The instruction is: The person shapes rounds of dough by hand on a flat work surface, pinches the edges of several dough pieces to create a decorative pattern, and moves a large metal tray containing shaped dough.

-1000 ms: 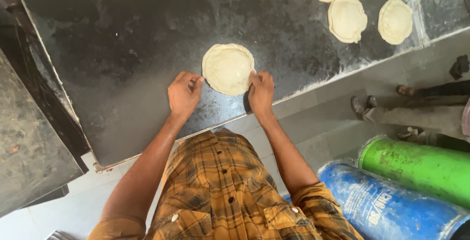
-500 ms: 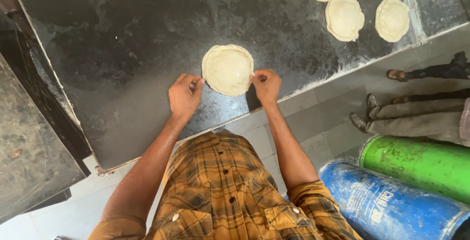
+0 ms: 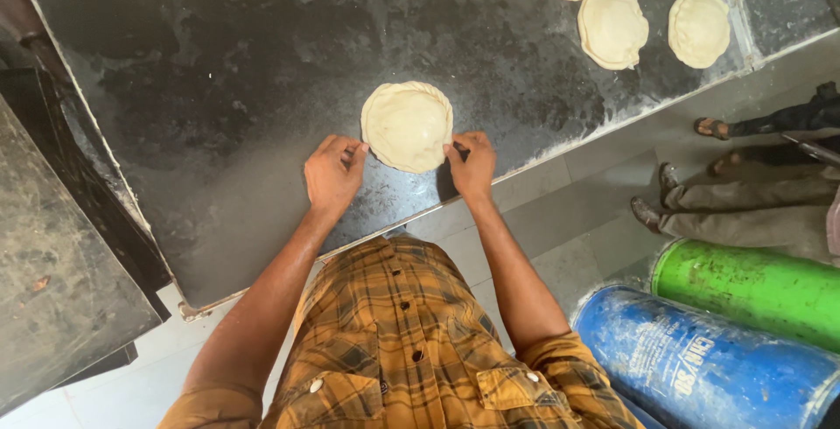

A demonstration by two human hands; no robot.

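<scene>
A pale, round, flattened disc of dough (image 3: 407, 125) lies on the dark, flour-dusted worktop (image 3: 219, 88) near its front edge. My left hand (image 3: 332, 173) touches the disc's lower left rim with curled fingertips. My right hand (image 3: 471, 163) pinches the lower right rim. Both hands rest on the worktop on either side of the disc. My checked yellow-brown shirt fills the bottom of the view.
Several more dough discs (image 3: 612, 27) lie at the worktop's far right. A green cylinder (image 3: 752, 285) and a blue cylinder (image 3: 709, 363) lie on the floor at the right. Another person's legs and sandalled feet (image 3: 726, 193) stand beside them. A second dark surface (image 3: 52, 280) sits at left.
My hands stay at the disc's edges with small finger shifts. The other person's feet at the right have moved.
</scene>
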